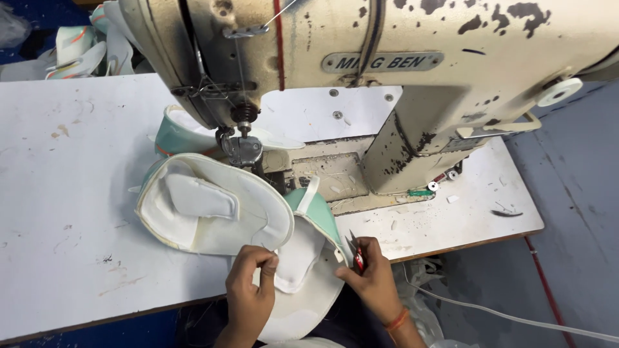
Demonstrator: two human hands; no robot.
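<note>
The left hand (250, 283) pinches the white shoe-upper piece (296, 264) at the near table edge, fingers closed on its padded lining. The right hand (371, 274) grips red thread snips (356, 254) – fingers clamped around them, tips at the piece's mint-green edge. A second white upper (206, 206) lies just beside it on the white table (77, 161) (below the sewing machine (387, 77) presser foot (242, 151))

Hands (251, 283) trim white shoe upper (213, 206), seemingly.
</note>
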